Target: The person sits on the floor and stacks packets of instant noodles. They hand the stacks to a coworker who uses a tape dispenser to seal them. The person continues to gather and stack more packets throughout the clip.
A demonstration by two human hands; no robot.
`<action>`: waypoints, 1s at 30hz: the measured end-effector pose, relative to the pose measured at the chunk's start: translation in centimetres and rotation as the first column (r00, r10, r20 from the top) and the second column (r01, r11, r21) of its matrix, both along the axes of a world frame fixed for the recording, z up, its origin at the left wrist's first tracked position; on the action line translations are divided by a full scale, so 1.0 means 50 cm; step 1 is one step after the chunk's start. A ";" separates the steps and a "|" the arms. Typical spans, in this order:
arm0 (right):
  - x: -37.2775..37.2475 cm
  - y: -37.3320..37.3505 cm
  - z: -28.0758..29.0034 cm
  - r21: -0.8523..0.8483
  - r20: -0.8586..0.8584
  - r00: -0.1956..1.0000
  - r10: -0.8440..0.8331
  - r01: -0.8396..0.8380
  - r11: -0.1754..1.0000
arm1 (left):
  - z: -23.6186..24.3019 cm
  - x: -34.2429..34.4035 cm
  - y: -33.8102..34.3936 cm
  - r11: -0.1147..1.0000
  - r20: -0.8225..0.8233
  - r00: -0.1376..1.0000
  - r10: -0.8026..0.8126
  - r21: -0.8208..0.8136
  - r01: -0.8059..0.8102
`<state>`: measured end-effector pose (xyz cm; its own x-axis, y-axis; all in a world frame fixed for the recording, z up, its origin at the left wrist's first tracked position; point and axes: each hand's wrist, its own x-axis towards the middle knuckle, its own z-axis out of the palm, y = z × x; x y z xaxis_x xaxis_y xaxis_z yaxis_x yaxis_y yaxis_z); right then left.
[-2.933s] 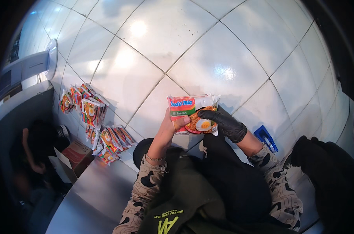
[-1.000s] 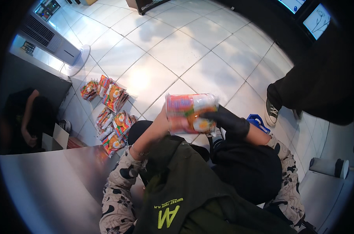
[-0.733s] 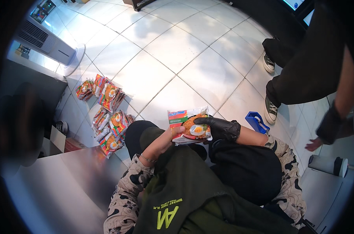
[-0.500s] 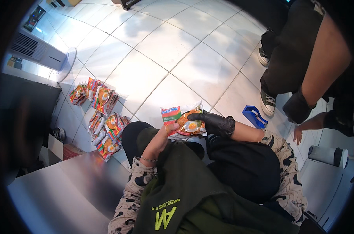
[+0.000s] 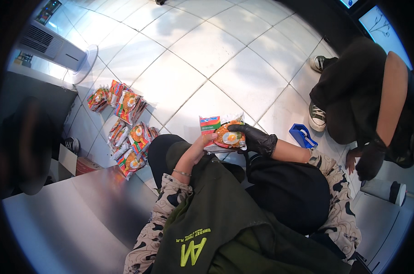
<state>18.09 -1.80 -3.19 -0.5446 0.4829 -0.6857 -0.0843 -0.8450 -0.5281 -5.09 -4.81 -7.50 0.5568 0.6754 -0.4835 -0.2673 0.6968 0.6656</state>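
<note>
A stack of instant noodle packets (image 5: 219, 132), orange, red and green with a fried egg picture, is held in front of me above the white tiled floor. My left hand (image 5: 200, 147), bare with a thin bracelet at the wrist, grips its lower left edge. My right hand (image 5: 255, 138), in a black glove, holds the right side with the thumb across the top packet. Both forearms wear a black-and-cream patterned sleeve.
Several more noodle packets (image 5: 124, 128) lie in rows on the floor at the left. A blue tape dispenser (image 5: 302, 135) sits on the tiles to the right. Another person in dark clothes and sneakers (image 5: 353, 100) crouches at the right. A white fan unit (image 5: 56, 45) stands upper left.
The view has swung, and the other person has come in from the right and crouched. The packets stay in both my hands, a little lower and closer to my lap.
</note>
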 end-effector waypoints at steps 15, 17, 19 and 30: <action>0.002 0.002 -0.043 0.035 0.007 0.998 0.054 -0.055 0.998 | -0.012 0.006 -0.006 0.999 0.014 1.000 0.026 0.038 -0.027; 0.006 0.000 -0.051 0.021 0.031 0.998 0.049 -0.050 0.999 | -0.005 0.005 -0.009 0.999 0.003 1.000 0.024 0.034 -0.024; 0.008 0.001 -0.050 0.028 0.049 0.997 0.053 -0.055 0.998 | 0.000 0.006 -0.007 0.999 -0.011 1.000 0.019 0.051 -0.019; 0.001 -0.005 -0.008 0.137 -0.018 0.999 -0.051 0.053 0.989 | 0.005 0.002 -0.002 0.968 -0.084 0.996 0.037 0.252 -0.015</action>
